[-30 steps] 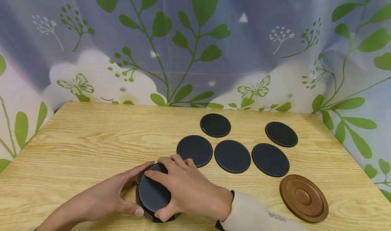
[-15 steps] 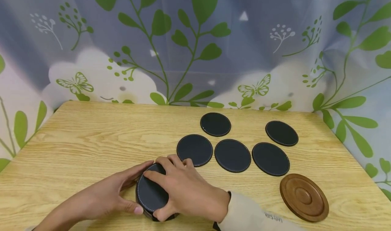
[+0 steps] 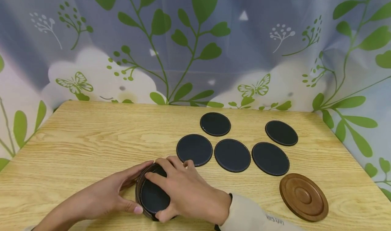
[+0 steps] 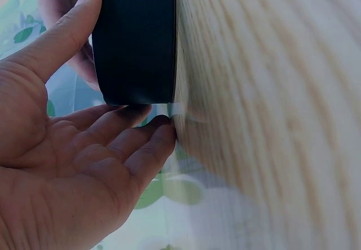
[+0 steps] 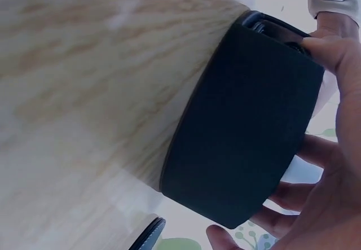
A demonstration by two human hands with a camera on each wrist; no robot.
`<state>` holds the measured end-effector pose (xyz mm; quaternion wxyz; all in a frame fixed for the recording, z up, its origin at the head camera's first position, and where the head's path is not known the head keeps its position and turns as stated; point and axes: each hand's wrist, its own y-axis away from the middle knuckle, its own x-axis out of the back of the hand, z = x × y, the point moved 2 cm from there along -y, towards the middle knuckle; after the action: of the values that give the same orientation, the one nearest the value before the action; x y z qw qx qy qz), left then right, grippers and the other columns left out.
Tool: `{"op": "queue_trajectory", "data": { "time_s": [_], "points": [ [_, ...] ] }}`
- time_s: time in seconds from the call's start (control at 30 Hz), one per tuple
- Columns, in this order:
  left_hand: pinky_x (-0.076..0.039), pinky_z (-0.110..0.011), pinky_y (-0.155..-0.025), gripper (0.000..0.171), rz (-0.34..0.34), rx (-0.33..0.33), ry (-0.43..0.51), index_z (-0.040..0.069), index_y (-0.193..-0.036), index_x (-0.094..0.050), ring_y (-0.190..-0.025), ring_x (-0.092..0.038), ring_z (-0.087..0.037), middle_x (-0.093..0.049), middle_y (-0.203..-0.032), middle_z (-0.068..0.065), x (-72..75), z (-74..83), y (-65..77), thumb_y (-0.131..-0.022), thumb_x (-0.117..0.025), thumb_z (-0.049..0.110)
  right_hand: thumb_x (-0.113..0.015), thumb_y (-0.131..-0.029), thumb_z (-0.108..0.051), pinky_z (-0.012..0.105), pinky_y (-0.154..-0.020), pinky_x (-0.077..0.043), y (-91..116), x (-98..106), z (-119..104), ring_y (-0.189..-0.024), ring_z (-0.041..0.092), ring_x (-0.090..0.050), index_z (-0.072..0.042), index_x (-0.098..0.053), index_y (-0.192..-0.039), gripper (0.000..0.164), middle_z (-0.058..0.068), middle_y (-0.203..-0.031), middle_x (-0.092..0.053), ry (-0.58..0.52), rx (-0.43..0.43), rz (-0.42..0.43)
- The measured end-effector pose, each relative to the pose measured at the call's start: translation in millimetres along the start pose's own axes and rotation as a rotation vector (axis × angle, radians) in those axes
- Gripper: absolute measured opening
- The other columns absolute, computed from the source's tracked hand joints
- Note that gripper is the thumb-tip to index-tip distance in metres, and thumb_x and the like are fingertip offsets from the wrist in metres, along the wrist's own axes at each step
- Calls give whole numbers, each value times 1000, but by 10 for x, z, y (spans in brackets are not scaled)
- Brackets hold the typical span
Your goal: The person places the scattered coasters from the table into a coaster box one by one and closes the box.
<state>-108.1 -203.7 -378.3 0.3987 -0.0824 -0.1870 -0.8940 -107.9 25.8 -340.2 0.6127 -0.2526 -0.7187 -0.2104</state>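
Note:
A round, dark coaster holder (image 3: 138,193) stands on the wooden table near its front. Inside its rim lies a black stitched coaster (image 3: 154,193), partly covered by my right hand (image 3: 192,192). That hand spans the top, its thumb at the side notch and its fingers over the far edge. My left hand (image 3: 102,197) cups the holder from the left, thumb on the near side and fingers behind. In the left wrist view, the left thumb touches the upper edge of the holder's dark wall (image 4: 135,41). The right wrist view shows the notch beside the right thumb.
Several black coasters lie flat beyond and right of the holder, the closest (image 3: 194,149) just past my right fingers. A round brown wooden lid-like disc (image 3: 303,197) lies at the right. A leaf-patterned curtain (image 3: 195,54) hangs behind the table (image 3: 91,136).
The coaster under my right hand has sunk from the top of the holder to below its rim. Both hands have stayed nearly in place.

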Motion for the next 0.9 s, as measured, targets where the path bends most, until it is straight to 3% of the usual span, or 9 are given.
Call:
{"op": "queue_trajectory", "data": {
  "time_s": [0.2,0.6,0.9],
  "points": [
    [-40,-7,-102,110,-6,-19,29,23,-170,-16,-158,-21,-49,-18,-174,-22,-4,1,6,-85,-86,33,-82,-83,-57,48,-88,-49,5,-10,3,-140,20,-44,-28,-53,-154,82,2,-158,-46,-3,-7,-6],
    [-37,-4,-101,109,-6,-3,30,22,-170,-17,-158,-22,-48,-19,-174,-20,0,9,4,-87,-85,34,-78,-88,-60,47,-94,-50,59,-18,55,-144,20,-42,-29,-54,-154,77,1,-161,-44,-40,-31,-18],
    [-39,-5,-100,106,-10,14,23,22,-170,-17,-157,-26,-47,-24,-173,-20,3,18,2,-89,-84,33,-80,-87,-59,43,-96,-50,145,7,124,-142,19,-43,-27,-55,-153,77,0,-158,-46,-75,-46,19]
  ]
}}
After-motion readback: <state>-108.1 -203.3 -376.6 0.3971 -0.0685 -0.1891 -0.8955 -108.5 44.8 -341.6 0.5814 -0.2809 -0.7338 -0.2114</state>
